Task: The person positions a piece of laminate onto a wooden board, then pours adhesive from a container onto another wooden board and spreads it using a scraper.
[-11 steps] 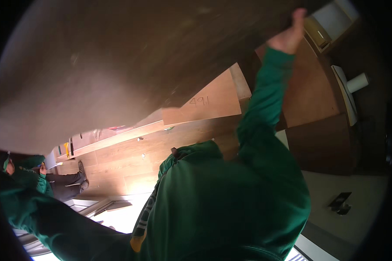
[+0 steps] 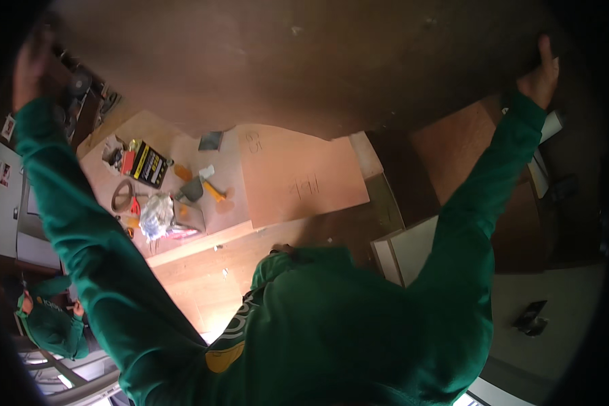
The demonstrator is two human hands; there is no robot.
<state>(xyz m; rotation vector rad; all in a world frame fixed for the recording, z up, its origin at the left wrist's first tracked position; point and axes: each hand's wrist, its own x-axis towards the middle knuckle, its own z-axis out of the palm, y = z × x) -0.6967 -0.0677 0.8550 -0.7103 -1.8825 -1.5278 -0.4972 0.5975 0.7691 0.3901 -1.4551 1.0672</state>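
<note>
The right hand (image 2: 540, 80) grasps the right edge of a large brown board (image 2: 304, 74), thumb upright against its near face, while the left hand (image 2: 32, 71) is at the board's far left end, too blurred to tell whether its fingers grip or merely steady it. The arms are spread wide, probably because a sheet this broad would tip if carried from the middle; the board is raised in front of the person, above and beyond the workbench (image 2: 229, 162), its lower edge uneven. Beneath it, a lighter panel (image 2: 304, 169) with handwritten marks lies flat on the bench, where the top seems to give it full support. The smaller things are gathered toward the bench's left part, perhaps to leave room for the panel: a black and yellow box (image 2: 149, 164), a roll of tape (image 2: 123, 196), a crumpled silvery bag (image 2: 157, 215) and a scraper with a yellow handle (image 2: 214, 191). Wooden flooring (image 2: 189, 277) runs along the near side, and a co-worker (image 2: 53, 328) in green is at the lower left, well apart from the board.
</note>
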